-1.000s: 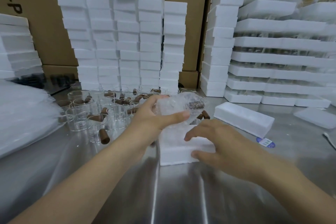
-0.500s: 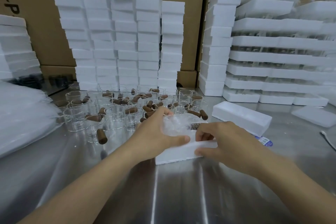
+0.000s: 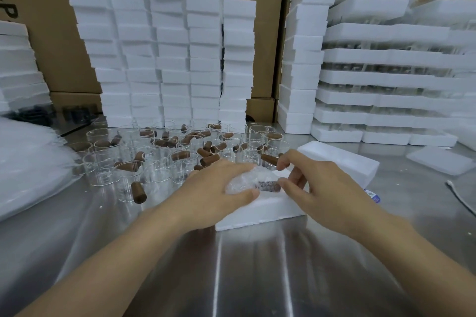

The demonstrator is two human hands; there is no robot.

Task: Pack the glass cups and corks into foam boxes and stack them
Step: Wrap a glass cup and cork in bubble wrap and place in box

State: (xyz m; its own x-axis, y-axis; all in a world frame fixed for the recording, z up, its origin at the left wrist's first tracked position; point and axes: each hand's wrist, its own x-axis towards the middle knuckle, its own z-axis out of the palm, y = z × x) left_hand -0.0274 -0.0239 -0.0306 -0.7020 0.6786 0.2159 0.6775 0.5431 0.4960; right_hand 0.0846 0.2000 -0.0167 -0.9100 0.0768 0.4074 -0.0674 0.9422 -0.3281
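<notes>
Centre frame: left hand [image 3: 216, 188] grips crinkly wrapped cup [image 3: 244, 181] over grainy white foam box [image 3: 262, 211]; right hand [image 3: 322, 188] pinches its end; shiny steel counter [image 3: 257, 265].

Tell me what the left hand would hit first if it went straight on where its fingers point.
The left hand points right across the wrapped cup it holds, so it would likely meet the right hand first; depth is unclear.

both bare forearms reach in from below and converge. the left hand [image 3: 219, 188] curls palm-down over the wrapped cup [image 3: 243, 183], thumb along its near side. the right hand [image 3: 322, 183] pinches its end with thumb and 1 finger (index hooked higher).
</notes>
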